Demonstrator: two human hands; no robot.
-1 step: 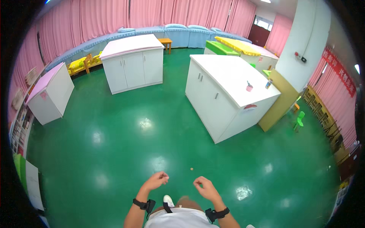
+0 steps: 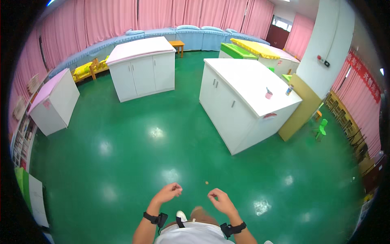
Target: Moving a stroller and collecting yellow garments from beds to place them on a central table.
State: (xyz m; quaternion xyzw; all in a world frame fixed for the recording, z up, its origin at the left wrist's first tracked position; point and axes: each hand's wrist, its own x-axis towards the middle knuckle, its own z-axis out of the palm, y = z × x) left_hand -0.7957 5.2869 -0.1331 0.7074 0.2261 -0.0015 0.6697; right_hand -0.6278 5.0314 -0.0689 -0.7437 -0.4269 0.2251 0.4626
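Over the green floor, my left hand (image 2: 167,193) hangs in front of my body with its fingers curled in toward the thumb. Nothing shows in it. A short gap to the right, my right hand (image 2: 221,201) is bent inward the same way, its fingers folded and no object visible. Neither hand touches anything. Each wrist wears a black strap with a small device, the left strap (image 2: 155,218) and the right strap (image 2: 232,229). Between and beyond the hands, a small tan spot (image 2: 206,183) lies on the floor. A white shoe (image 2: 181,216) shows below.
Ahead to the right stands a white cabinet (image 2: 227,110) bearing a pink cup (image 2: 269,95) and a small bottle (image 2: 289,90). Another white cabinet (image 2: 142,77) is ahead to the left, and a pink-topped one (image 2: 57,103) farther left. A pillar (image 2: 331,49) and green chair (image 2: 321,129) stand right.
The furniture and the floor spot sit slightly farther right and lower in the picture. Both hands keep nearly the same pose.
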